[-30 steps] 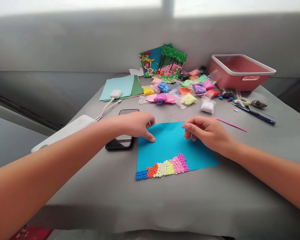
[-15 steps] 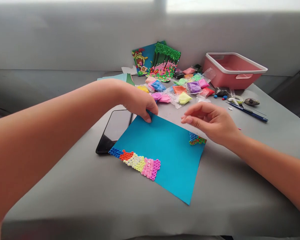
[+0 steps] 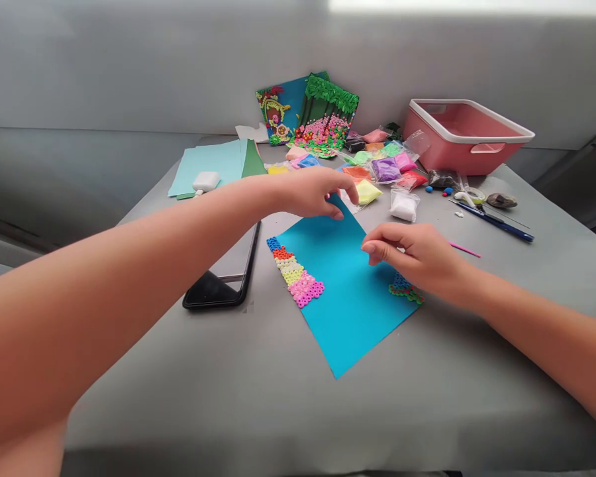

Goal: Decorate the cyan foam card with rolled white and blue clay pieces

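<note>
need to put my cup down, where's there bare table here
Bare grey table lies along the near edge, below the blue sheet and phone; more right of the sheet, below the pen. Crowded at the far side: clay bags and pink bin.

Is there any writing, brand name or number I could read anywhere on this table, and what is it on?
None can be read.
Black phone: screen dark, no logo visible.
White earbud case: plain, no marking visible.
Clay packets: any print is too small and blurred to read.
Blue pen: too thin to show lettering.
Pink bin: no label visible.
Blue sheet under the left hand and right hand: coloured beads only, no text.
</note>
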### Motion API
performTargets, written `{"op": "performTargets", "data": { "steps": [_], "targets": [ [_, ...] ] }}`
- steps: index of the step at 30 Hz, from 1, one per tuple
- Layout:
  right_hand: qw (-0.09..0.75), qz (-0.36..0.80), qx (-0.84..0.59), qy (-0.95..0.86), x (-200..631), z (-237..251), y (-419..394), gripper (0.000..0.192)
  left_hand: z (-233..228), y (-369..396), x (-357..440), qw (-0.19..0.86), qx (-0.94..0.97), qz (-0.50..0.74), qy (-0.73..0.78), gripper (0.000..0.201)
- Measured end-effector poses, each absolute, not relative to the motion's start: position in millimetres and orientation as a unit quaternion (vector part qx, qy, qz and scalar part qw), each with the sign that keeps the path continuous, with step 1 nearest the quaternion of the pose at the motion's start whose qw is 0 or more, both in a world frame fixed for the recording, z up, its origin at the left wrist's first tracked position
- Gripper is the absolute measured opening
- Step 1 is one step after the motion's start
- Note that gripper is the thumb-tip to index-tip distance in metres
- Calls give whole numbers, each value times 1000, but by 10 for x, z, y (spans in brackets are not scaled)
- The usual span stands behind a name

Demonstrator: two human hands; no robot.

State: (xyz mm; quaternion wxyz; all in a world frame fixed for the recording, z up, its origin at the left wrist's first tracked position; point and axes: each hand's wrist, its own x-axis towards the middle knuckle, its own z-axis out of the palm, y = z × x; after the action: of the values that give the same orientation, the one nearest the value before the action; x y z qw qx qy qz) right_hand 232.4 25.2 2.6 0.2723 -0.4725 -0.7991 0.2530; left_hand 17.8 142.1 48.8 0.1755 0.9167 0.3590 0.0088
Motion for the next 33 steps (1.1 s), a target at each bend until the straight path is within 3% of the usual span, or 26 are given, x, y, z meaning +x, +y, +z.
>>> {"op": "performTargets", "data": {
  "steps": [5,11,14,17,27,30,33],
  "targets": [
    [317,261,-448,-794,2308,2,236,11,382,1321,134,202,915,13,349,52],
    [286,293,-451,-793,2287,34,182,22,263,1270,244,251,915,61,309,65],
    [309,303,-440,-786,2301,43,173,15,225,1288,339,277,920,89,264,74],
    [339,357,-430,-757,2317,41,167,21,198,1306,444,303,917,108,235,76],
    [352,411,-438,-717,2311,77,176,24,180,1293,569,357,884,87,290,93],
    [348,449,-455,-686,2322,85,191,31,203,1308,569,336,880,61,330,87],
    [363,455,-449,-679,2322,86,192,25,264,1300,545,299,878,66,369,69]
  ]
}}
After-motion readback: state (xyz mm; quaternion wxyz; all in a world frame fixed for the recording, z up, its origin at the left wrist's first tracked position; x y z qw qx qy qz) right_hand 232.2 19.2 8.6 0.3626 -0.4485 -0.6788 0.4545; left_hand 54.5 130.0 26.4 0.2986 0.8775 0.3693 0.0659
